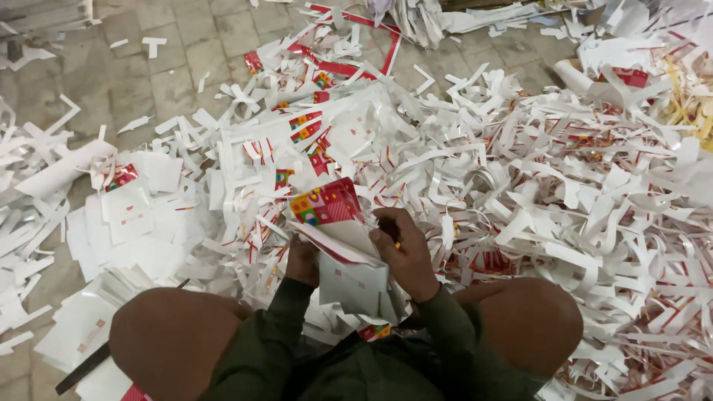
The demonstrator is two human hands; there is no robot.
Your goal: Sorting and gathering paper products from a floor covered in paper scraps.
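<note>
Hands: left (302, 261) and right (405, 256) both grasping card stack (349, 260) | stack: white flat cards, colourful patterned top edge | around: paper scraps (564, 186)

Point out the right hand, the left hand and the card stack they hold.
right hand (405, 256), head view, back of the hand.
left hand (302, 261), head view, knuckles showing beneath the cards.
card stack (355, 281), head view, white face of the front card.

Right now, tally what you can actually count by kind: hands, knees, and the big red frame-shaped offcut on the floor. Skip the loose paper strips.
Hands: 2, left hand and right hand, both on a stack of white cards
Knees: 2, left knee and right knee
Red frame-shaped offcut: 1
Total: 5
</note>
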